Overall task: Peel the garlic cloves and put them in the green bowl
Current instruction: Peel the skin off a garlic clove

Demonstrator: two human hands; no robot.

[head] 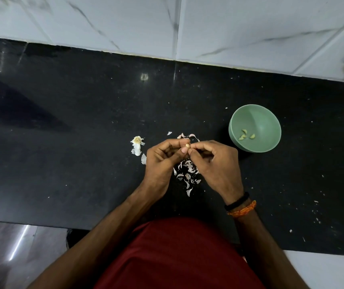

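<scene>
Black stone is what you're working over: the counter fills the middle of the frame, and your two hands meet just above its centre. Your left hand holds the garlic clove pinched at its fingertips, and your right hand has its fingers curled in against the same clove, thumb and forefinger nipped on it or on its skin; from this angle I cannot tell which. Only the clove's pale tip shows between your fingertips.

Below and between your hands lies a heap of papery peels, with a few more just above your knuckles. Left of your left hand sits the leftover garlic head, mostly husk and root end. The green bowl stands to the right of centre, near your right hand but apart from it, with three peeled cloves in its bottom.

Expect the clove to be light, firm and small, and once bare, probably slick and a little sticky. The skin is thin and brittle and likely tears in flakes rather than one piece. Hold the clove by its sides with your left fingertips and pick at the skin from the root end or the pointed tip, where it lifts most easily. Press lightly; a hard squeeze could shoot it from your grip onto the counter.
</scene>
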